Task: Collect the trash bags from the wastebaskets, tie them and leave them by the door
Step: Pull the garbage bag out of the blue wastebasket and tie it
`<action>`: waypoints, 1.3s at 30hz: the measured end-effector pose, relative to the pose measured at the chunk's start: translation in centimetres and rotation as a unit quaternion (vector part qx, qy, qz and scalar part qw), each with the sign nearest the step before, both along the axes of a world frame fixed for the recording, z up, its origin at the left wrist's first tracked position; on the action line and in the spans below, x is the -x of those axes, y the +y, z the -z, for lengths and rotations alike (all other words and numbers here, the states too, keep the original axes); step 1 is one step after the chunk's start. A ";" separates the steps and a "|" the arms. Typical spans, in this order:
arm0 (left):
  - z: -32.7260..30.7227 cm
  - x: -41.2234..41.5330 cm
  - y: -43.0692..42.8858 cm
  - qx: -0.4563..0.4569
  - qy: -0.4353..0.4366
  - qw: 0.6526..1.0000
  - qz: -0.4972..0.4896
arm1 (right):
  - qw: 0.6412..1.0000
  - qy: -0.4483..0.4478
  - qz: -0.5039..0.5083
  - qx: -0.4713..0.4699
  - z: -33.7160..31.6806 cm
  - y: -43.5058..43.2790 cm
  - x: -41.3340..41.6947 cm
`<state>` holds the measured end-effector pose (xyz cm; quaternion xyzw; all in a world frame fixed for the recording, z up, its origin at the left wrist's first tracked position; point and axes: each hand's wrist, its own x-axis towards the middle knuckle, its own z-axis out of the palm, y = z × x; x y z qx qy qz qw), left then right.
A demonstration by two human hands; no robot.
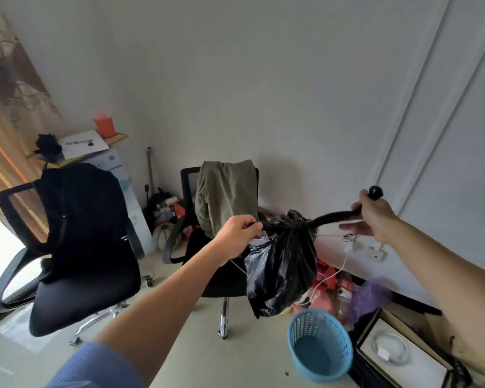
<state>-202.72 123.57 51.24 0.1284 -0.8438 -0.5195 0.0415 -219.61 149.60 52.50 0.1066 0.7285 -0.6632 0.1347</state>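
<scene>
Trash bag (283, 264) hangs near wastebasket (319, 345), left hand (237, 232) and right hand (375, 217) gripping its twisted ends.

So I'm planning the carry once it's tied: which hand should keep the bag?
Probably left. The left hand grips beside the knot, close to the black trash bag; the right hand holds the far tip of a long tail, out to the side.

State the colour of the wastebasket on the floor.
Light blue wastebasket, seen best in the head view.
</scene>
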 end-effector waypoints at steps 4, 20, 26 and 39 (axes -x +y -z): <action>-3.5 1.2 1.7 -0.120 0.058 0.991 -0.010 | 0.964 0.035 0.013 0.265 -3.4 0.5 -0.1; -3.9 0.9 -1.1 -0.158 -0.018 0.987 0.017 | 0.966 0.095 -0.090 0.221 -0.5 -6.7 -5.3; -5.3 0.3 -4.4 -0.127 -0.038 0.991 0.020 | 0.952 0.198 -0.232 -0.028 -0.9 -6.8 -4.3; -9.0 5.1 0.8 -0.113 0.082 0.989 0.046 | 0.697 0.260 -0.402 -0.534 0.5 -6.6 -7.6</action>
